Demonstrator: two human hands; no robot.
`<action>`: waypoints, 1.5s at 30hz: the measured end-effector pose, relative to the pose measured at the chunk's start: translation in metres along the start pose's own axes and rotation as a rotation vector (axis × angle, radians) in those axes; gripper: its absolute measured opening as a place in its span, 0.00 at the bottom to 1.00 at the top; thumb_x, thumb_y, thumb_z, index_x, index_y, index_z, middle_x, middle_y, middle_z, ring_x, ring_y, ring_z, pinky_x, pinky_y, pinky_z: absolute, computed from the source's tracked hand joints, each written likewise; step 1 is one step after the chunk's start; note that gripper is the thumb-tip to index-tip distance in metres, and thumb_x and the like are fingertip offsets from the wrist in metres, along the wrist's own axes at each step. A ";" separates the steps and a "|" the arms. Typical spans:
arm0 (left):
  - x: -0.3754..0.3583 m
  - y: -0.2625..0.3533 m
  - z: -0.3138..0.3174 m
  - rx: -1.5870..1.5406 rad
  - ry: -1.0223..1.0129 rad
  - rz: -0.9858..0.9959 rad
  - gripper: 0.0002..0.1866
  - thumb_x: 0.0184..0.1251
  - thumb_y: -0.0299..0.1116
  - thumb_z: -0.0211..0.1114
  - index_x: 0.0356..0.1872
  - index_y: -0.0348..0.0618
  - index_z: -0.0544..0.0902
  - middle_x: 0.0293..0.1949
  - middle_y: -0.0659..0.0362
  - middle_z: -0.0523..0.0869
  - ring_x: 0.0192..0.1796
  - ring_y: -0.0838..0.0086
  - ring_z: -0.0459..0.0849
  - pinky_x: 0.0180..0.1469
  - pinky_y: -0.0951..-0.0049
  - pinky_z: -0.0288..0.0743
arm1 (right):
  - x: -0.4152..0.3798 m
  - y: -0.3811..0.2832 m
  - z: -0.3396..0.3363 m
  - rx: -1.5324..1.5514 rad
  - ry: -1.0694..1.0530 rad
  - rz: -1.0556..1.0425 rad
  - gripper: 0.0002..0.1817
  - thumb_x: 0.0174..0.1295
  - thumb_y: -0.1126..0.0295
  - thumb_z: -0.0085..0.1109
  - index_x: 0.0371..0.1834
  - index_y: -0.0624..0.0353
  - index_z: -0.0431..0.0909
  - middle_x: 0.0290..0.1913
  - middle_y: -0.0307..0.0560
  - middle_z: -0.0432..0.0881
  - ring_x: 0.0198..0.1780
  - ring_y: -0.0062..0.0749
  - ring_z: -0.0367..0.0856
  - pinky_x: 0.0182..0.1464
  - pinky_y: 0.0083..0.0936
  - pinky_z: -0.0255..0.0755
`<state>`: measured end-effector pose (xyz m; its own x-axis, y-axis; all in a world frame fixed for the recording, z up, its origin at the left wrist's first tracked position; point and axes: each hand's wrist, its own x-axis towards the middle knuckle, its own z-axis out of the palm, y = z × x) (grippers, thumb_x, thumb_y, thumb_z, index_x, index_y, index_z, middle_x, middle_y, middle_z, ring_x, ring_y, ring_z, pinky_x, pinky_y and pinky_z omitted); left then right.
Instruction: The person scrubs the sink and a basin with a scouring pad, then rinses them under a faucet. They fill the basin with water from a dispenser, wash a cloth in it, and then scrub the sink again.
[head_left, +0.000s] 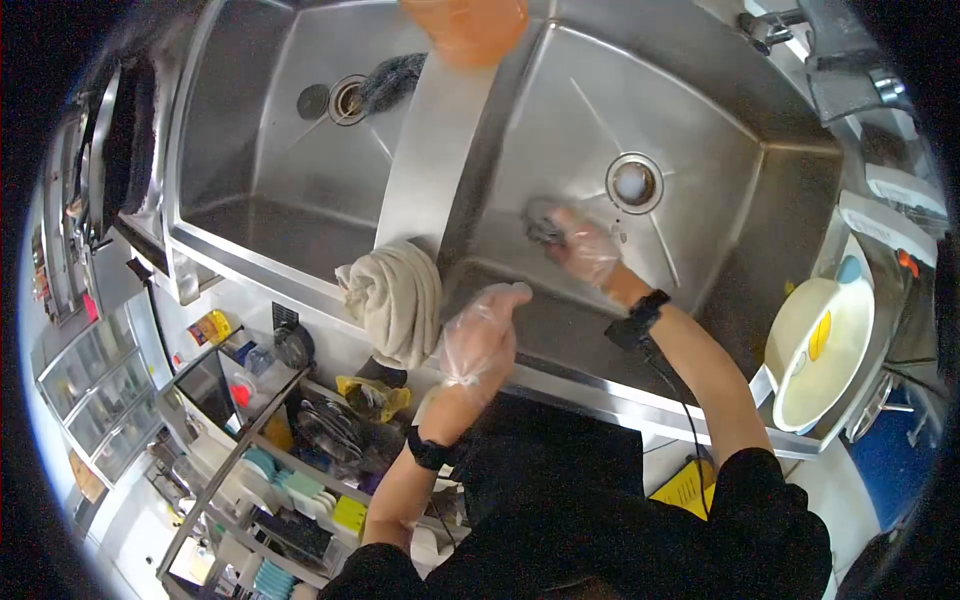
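Note:
My right hand, in a clear plastic glove, reaches into the right sink basin. It is closed on a grey scouring pad pressed near the basin floor, left of the drain. Something whitish shows inside that drain. My left hand, gloved the same way, hovers by the sink's front edge with nothing visible in it and its thumb held out. Just left of it, a bunched beige towel drapes over the front rim at the divider.
In the left basin lie a dark mesh scrubber and a round black strainer. An orange container stands on the divider. A cream tub sits at the right. Shelves with dishes are at lower left.

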<state>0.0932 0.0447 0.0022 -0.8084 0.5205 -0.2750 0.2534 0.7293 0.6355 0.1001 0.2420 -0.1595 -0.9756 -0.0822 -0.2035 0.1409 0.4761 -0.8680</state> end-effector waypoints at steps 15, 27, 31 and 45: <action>-0.015 -0.029 0.021 -0.206 0.137 0.101 0.25 0.40 0.13 0.51 0.43 0.44 0.77 0.45 0.53 0.82 0.50 0.55 0.79 0.50 0.62 0.75 | 0.067 0.046 0.042 -0.658 0.003 0.029 0.13 0.61 0.66 0.42 0.48 0.44 0.72 0.48 0.48 0.76 0.49 0.47 0.75 0.43 0.41 0.72; -0.002 -0.017 0.018 -0.190 0.099 0.131 0.22 0.45 0.14 0.50 0.42 0.48 0.78 0.45 0.55 0.82 0.49 0.58 0.80 0.50 0.63 0.76 | -0.024 0.048 0.038 -0.645 -0.657 -0.215 0.17 0.56 0.68 0.51 0.50 0.43 0.73 0.48 0.50 0.74 0.48 0.46 0.77 0.45 0.36 0.73; -0.001 -0.017 0.017 -0.160 0.087 0.148 0.22 0.46 0.13 0.50 0.42 0.48 0.78 0.45 0.56 0.82 0.49 0.58 0.80 0.49 0.62 0.76 | -0.031 0.114 0.041 -0.662 -0.447 -0.151 0.19 0.54 0.69 0.51 0.50 0.38 0.71 0.44 0.50 0.73 0.43 0.45 0.78 0.39 0.37 0.75; 0.000 -0.009 0.024 -0.144 0.069 0.136 0.17 0.48 0.17 0.55 0.41 0.46 0.78 0.38 0.53 0.82 0.42 0.57 0.81 0.43 0.62 0.77 | -0.012 0.057 -0.019 -0.445 0.145 -0.051 0.21 0.53 0.68 0.57 0.52 0.55 0.71 0.47 0.54 0.78 0.45 0.50 0.78 0.43 0.41 0.74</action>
<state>0.1040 0.0492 -0.0207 -0.8075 0.5747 -0.1328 0.2881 0.5807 0.7615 0.1164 0.2872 -0.1978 -0.9973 -0.0073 -0.0725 0.0370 0.8066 -0.5899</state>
